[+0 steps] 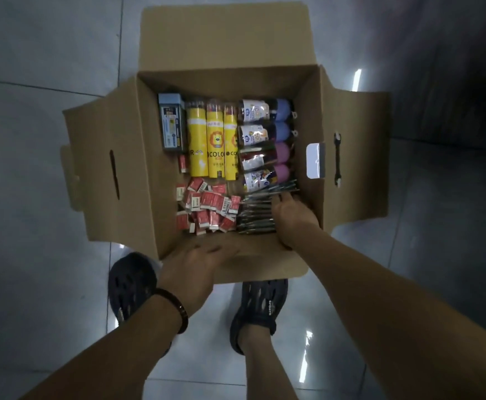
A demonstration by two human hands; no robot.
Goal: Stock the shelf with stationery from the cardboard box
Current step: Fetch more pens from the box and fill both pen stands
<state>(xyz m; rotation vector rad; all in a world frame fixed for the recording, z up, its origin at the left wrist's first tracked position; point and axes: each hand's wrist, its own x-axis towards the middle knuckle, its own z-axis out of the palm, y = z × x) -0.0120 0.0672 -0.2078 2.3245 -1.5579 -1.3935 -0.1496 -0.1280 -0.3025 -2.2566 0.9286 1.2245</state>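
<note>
An open cardboard box (pixel 224 41) stands on the floor with its flaps spread. Inside lie yellow coloured-pencil tubes (pixel 205 140), purple-capped tubes (pixel 265 140), a grey-blue box (pixel 172 125), several small red packets (pixel 207 206) and a pile of dark pens (pixel 257 215). My right hand (pixel 289 216) reaches into the box's near right corner, its fingers on the pens; whether it grips any is hidden. Over the near flap, my left hand (pixel 198 269) is blurred with its fingers spread, and it holds nothing.
The box sits on glossy grey floor tiles (pixel 34 140). My two feet in dark clogs (pixel 259 310) stand just behind the near flap. No shelf is in view.
</note>
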